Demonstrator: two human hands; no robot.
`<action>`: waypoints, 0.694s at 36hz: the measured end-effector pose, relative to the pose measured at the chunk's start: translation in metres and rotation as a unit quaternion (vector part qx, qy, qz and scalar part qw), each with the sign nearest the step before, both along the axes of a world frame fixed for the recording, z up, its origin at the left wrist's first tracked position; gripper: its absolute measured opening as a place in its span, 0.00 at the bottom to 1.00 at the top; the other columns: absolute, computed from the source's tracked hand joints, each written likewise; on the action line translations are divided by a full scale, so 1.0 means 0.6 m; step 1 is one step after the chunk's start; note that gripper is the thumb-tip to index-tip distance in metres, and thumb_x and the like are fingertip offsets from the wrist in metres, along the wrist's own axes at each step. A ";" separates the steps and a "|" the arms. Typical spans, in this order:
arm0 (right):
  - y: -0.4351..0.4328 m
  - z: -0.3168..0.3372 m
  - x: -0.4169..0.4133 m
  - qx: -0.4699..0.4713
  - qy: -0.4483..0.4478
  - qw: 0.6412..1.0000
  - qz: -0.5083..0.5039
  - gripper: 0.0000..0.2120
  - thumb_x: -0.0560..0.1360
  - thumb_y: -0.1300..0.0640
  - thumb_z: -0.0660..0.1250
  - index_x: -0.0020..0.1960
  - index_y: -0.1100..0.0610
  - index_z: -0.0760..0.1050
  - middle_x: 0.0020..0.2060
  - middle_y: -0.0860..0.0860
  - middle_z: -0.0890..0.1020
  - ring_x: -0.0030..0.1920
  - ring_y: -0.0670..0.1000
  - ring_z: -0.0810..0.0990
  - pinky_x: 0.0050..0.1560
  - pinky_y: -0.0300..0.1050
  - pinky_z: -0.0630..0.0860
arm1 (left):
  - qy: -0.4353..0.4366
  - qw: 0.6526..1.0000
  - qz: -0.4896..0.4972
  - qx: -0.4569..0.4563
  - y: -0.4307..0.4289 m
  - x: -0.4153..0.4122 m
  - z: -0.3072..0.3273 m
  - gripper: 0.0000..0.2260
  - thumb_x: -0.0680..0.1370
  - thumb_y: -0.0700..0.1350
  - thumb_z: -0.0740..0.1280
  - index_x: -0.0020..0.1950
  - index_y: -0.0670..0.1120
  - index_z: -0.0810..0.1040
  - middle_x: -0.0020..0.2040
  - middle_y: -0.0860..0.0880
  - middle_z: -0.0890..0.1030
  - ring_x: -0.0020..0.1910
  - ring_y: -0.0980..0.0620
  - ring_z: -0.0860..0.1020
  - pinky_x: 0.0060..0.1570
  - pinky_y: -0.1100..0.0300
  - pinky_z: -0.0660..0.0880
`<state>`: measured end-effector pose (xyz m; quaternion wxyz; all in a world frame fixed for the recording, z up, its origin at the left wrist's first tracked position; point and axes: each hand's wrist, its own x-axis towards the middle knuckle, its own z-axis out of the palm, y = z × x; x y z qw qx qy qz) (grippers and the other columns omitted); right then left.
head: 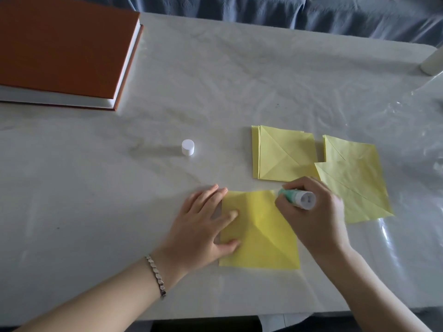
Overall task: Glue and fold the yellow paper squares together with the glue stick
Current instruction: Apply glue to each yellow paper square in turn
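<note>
so the right hand (311, 212) grips the glue stick (297, 197), tip aimed left at the far-right corner of the yellow square (261, 236); left hand (203, 224) lies flat, pinning its left side

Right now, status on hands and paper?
Left hand flat on yellow square. Right hand grips glue stick, tip at its far-right corner. Cap stands aside.

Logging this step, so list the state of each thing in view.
Near square: flat, creased, pressed by left hand.
Glue stick: uncapped, gripped by right hand, tip at that square's corner.
Cap: off, standing upright.
Stack of squares: creased.
Right-side squares: overlapping.
Book: closed.
</note>
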<state>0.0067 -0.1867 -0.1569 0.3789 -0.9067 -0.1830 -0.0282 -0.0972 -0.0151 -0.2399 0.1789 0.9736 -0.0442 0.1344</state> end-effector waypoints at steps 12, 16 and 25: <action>0.002 0.013 -0.005 0.028 0.055 0.995 0.081 0.04 0.61 0.58 0.70 0.36 0.56 0.78 0.33 0.43 0.80 0.38 0.43 0.77 0.35 0.28 0.69 | 0.001 1.000 0.007 -0.007 -0.002 0.000 0.002 0.19 0.69 0.62 0.65 0.55 0.54 0.74 0.63 0.42 0.76 0.65 0.44 0.72 0.62 0.49 0.66; 0.024 -0.013 -0.015 -0.021 0.099 0.989 0.112 0.06 0.62 0.62 0.73 0.36 0.56 0.78 0.31 0.44 0.78 0.37 0.46 0.74 0.34 0.33 0.69 | 0.010 1.000 0.004 -0.005 -0.001 0.000 0.008 0.20 0.68 0.61 0.65 0.57 0.57 0.71 0.62 0.43 0.76 0.64 0.44 0.73 0.62 0.49 0.67; 0.018 -0.018 -0.019 0.005 0.139 0.988 0.061 0.06 0.63 0.63 0.73 0.36 0.56 0.77 0.31 0.46 0.78 0.36 0.47 0.74 0.34 0.36 0.70 | 0.010 1.000 0.002 -0.011 0.001 0.000 0.003 0.18 0.68 0.61 0.65 0.54 0.54 0.77 0.63 0.42 0.76 0.64 0.43 0.73 0.62 0.49 0.67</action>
